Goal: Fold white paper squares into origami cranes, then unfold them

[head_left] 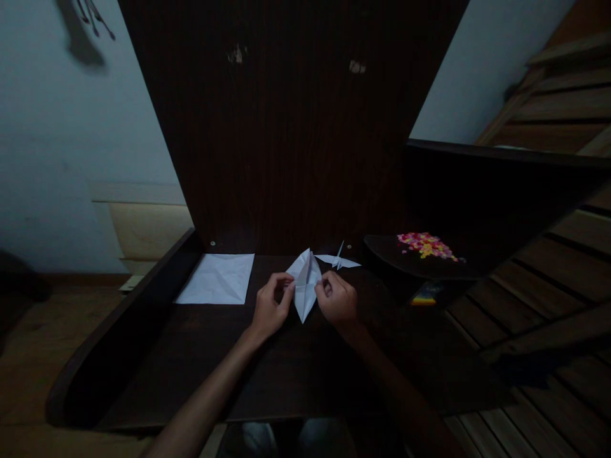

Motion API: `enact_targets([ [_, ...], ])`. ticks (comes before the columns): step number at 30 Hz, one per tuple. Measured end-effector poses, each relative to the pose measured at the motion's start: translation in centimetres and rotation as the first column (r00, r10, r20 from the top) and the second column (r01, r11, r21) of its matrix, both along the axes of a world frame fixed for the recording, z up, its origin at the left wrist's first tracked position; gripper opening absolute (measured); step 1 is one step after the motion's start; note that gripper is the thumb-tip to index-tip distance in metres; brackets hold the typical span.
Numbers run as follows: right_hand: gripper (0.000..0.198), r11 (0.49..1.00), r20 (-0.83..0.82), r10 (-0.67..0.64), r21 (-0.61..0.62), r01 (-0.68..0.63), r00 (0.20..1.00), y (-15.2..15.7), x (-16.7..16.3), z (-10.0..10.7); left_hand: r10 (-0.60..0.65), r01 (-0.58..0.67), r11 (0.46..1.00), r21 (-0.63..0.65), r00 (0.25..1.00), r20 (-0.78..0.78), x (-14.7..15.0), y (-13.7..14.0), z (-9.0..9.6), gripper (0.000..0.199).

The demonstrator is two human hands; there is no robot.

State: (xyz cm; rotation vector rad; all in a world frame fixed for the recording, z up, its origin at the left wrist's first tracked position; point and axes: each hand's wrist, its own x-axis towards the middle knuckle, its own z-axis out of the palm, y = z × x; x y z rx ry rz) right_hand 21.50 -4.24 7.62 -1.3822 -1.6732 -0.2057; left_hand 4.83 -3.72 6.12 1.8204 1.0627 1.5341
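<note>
A partly folded white origami paper (303,294), shaped like a long diamond with a raised flap, is between my hands over the dark desk. My left hand (273,304) pinches its left edge between thumb and fingers. On the opposite edge my right hand (338,299) is closed, with its fingers curled against the paper. Just behind the right hand lies a finished white paper crane (338,261), wings spread. To the left, a flat square sheet of white paper (219,278) with crease lines rests on the desk.
The dark wooden desk (191,362) has a raised side panel (128,331) on the left and a tall back panel (296,140). At right, a small shelf (382,248) bears a pile of pink, red and yellow pieces (427,245). Wooden slats (568,254) stand beyond it.
</note>
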Motion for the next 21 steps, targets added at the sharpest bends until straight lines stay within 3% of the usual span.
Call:
enact_targets([
  [7,0.014,0.992,0.044,0.11,0.063,-0.113,0.993,-1.3,-0.8,-0.1,0.166,-0.165,0.986,0.012,0.985,-0.056,0.2,0.1,0.0,0.013],
  [11,0.014,0.986,0.164,0.081,0.132,-0.103,0.983,-2.0,-1.4,0.1,0.275,-0.265,0.959,0.104,0.956,-0.1,0.7,0.0,0.2,0.027],
  [15,0.017,0.974,0.24,0.05,0.201,-0.1,0.969,-2.3,-2.1,-0.1,0.33,-0.318,0.942,0.105,0.934,-0.135,1.1,0.2,0.5,0.039],
  [21,0.014,0.991,0.004,0.079,0.11,-0.079,0.997,-1.5,-1.7,-1.0,0.315,-0.32,0.947,-0.032,0.943,-0.11,1.2,0.6,0.4,0.04],
])
